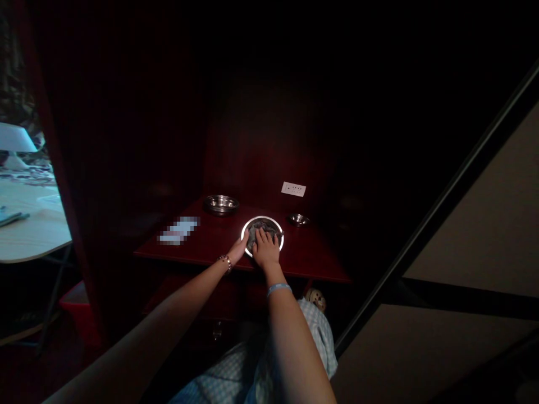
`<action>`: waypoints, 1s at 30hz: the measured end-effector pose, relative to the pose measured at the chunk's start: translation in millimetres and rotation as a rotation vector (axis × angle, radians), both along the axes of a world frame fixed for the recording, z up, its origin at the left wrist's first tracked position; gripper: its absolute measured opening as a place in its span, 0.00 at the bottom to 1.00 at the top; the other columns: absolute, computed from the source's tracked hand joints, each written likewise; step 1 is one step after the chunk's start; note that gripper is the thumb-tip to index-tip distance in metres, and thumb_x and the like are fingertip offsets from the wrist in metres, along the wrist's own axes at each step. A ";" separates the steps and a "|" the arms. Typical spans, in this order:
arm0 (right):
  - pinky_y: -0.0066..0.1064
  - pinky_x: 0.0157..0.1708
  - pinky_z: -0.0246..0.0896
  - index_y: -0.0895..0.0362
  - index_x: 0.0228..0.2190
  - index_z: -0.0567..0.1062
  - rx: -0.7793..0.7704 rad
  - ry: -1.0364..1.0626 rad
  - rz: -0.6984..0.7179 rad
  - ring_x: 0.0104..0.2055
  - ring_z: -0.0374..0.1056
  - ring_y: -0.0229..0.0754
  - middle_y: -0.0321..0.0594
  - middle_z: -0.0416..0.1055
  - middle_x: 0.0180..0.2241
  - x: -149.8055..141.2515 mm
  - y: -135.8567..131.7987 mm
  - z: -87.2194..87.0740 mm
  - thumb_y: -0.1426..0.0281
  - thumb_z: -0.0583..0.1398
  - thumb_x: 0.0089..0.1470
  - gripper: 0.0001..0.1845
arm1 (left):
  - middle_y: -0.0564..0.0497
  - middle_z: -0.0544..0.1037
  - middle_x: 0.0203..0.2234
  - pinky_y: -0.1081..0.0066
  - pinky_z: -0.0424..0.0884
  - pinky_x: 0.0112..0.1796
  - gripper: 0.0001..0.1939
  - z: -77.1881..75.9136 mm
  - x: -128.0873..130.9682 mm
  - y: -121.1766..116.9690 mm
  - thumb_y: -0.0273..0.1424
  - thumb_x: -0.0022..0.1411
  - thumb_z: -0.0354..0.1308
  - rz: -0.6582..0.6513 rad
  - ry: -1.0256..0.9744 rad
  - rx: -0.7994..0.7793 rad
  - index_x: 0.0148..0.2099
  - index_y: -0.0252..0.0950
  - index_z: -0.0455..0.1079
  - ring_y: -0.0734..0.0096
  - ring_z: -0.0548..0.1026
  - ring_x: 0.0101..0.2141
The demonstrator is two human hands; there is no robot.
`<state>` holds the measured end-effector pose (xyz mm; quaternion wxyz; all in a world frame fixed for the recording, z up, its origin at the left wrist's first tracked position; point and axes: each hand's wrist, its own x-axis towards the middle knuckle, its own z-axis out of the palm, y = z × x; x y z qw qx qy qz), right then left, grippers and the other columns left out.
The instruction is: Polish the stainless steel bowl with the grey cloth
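A round metal bowl [282,244] with a bright rim sits near the front edge of the dark red shelf [210,246]. My left hand [239,248] grips the bowl's rim on its left side, thumb up along the edge. Inside the bowl lies a grey cloth [252,231], mostly covered by fingers. My right hand [266,248] presses flat on this cloth with its fingers spread. How the left fingers sit under the bowl is hidden.
Behind to the left stands a stack of metal bowls [221,205]. A small metal bowl [298,220] is at the back right, below a white wall socket [293,189]. A blurred-out item [178,230] lies on the left. Dark cabinet walls enclose the shelf.
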<state>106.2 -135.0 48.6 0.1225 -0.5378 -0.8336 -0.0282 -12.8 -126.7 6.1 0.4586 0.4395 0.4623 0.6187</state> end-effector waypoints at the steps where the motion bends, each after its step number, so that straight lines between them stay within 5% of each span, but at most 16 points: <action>1: 0.47 0.67 0.26 0.55 0.66 0.52 0.026 0.005 -0.026 0.70 0.44 0.49 0.39 0.44 0.69 0.0 -0.3 -0.1 0.64 0.45 0.62 0.32 | 0.38 0.75 0.53 0.62 0.58 0.61 0.29 2.3 0.8 -1.9 0.50 0.66 0.45 0.011 0.017 -0.011 0.53 0.32 0.71 0.57 0.68 0.59; 9: 0.47 0.66 0.27 0.66 0.62 0.60 -0.018 -0.017 -0.115 0.68 0.49 0.54 0.55 0.53 0.65 -10.7 -2.8 0.5 0.62 0.47 0.62 0.32 | 0.41 0.79 0.49 0.63 0.61 0.59 0.26 11.2 1.7 -6.1 0.48 0.67 0.46 0.147 0.017 -0.028 0.51 0.33 0.73 0.56 0.69 0.58; 16: 0.45 0.65 0.37 0.66 0.61 0.61 -0.261 -0.122 0.150 0.68 0.49 0.54 0.57 0.54 0.65 -5.8 -10.9 16.7 0.57 0.47 0.62 0.34 | 0.40 0.77 0.51 0.66 0.65 0.57 0.29 4.1 1.1 3.4 0.47 0.69 0.41 0.074 -0.183 -0.004 0.55 0.31 0.70 0.61 0.73 0.54; 21: 0.41 0.65 0.42 0.62 0.62 0.61 -0.098 -0.179 0.212 0.65 0.56 0.50 0.52 0.55 0.65 -1.4 -20.8 21.9 0.67 0.57 0.56 0.33 | 0.40 0.76 0.52 0.67 0.67 0.55 0.31 5.0 0.0 4.5 0.49 0.69 0.40 0.042 -0.294 -0.043 0.59 0.32 0.67 0.64 0.74 0.54; 30: 0.40 0.56 0.55 0.61 0.45 0.77 0.108 -0.123 0.135 0.50 0.70 0.49 0.53 0.76 0.46 -8.4 -28.0 29.7 0.76 0.50 0.60 0.18 | 0.42 0.74 0.56 0.65 0.67 0.56 0.29 12.8 -1.4 -4.8 0.46 0.70 0.40 -0.033 -0.437 -0.078 0.61 0.34 0.65 0.62 0.68 0.58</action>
